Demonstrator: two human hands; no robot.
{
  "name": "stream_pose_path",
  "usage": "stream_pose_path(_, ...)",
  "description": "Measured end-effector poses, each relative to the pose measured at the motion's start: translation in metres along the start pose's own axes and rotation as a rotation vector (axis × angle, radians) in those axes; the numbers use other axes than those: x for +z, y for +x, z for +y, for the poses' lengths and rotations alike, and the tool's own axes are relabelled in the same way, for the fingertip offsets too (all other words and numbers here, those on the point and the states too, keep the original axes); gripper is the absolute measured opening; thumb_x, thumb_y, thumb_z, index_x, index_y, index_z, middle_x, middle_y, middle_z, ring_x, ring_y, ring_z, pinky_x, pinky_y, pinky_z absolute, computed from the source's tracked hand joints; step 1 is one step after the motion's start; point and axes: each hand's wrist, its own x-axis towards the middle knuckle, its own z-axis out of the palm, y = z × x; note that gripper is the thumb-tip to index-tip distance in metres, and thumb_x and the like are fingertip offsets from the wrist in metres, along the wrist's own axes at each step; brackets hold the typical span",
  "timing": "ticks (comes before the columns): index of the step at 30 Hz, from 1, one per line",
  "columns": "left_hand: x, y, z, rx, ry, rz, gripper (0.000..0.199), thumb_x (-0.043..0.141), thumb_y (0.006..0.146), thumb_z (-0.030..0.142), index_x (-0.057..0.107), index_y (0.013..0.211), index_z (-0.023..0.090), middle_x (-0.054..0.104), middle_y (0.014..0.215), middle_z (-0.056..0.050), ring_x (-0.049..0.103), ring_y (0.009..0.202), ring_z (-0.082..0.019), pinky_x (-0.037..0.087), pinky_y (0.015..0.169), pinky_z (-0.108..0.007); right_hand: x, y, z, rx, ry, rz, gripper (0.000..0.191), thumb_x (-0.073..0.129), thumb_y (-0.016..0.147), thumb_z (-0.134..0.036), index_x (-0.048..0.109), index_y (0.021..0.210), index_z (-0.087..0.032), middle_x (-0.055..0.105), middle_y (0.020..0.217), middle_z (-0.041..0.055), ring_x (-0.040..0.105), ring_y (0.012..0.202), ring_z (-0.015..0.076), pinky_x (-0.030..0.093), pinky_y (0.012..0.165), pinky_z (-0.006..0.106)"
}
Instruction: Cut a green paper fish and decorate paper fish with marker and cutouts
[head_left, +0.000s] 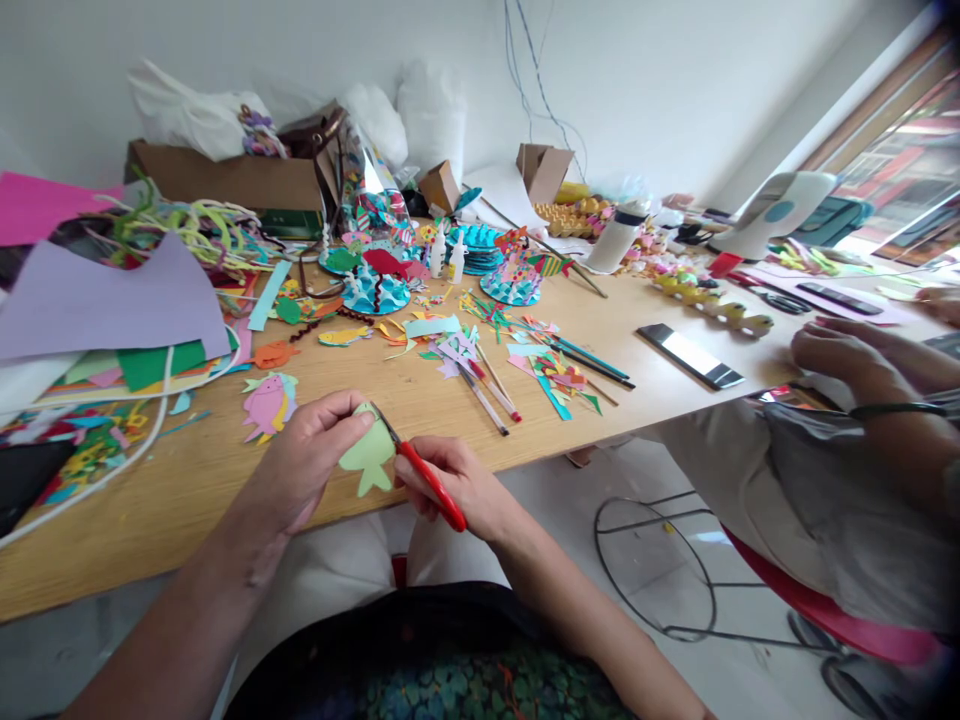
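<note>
My left hand (319, 450) pinches a light green paper fish (367, 455) near its upper left edge, just over the front edge of the table. In my right hand (454, 480) are red-handled scissors (431, 485), their blades at the upper right edge of the fish. The fish's forked tail points down towards my lap. Left of my left hand, a pink paper fish (262, 405) lies on other paper cutouts. An orange paper cutout (276, 354) and a yellow paper fish (345, 337) lie further back.
Pens (484, 395) and paper scraps (555, 375) lie ahead on the table. A phone (690, 355) rests to the right, near a co-worker's hands (847, 350). Purple paper (112, 300) and a white cable (161, 400) are at the left. Decorated blue cones (375, 285) stand behind.
</note>
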Motion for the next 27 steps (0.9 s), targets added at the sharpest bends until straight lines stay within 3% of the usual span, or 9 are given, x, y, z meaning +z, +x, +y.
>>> stream_pose_path(15,0.0002,-0.0003,0.0007,-0.064,-0.082,-0.02,0.023,0.07,0.06,0.038,0.058,0.059,0.018,0.051,0.053,0.004,0.044,0.05,-0.01,0.037,0.046,-0.021,0.0005,-0.0013,0.0035,-0.056,-0.067,0.065,0.044,0.06,0.079,-0.054,0.044,0.06,-0.018,0.044,0.049,-0.0058,0.04,0.045,0.0058,0.029,0.043,0.019)
stream_pose_path(22,0.0004,-0.0005,0.0009,-0.052,-0.062,-0.025,0.025,0.068,0.061,0.04,0.056,0.058,0.019,0.05,0.053,0.004,0.044,0.049,-0.011,0.036,0.046,-0.022,0.0,-0.0015,0.0024,-0.03,0.03,-0.031,0.044,0.058,0.078,-0.058,0.047,0.064,-0.018,0.048,0.053,-0.005,0.045,0.047,0.0067,0.036,0.045,0.019)
stream_pose_path(27,0.0011,-0.0002,-0.0004,-0.036,-0.044,-0.022,0.025,0.068,0.061,0.04,0.056,0.059,0.019,0.05,0.054,0.004,0.044,0.051,-0.011,0.036,0.046,-0.022,-0.0016,-0.0017,0.0022,-0.043,0.004,-0.031,0.043,0.056,0.081,-0.057,0.048,0.066,-0.017,0.048,0.054,-0.0049,0.044,0.048,0.0064,0.035,0.045,0.018)
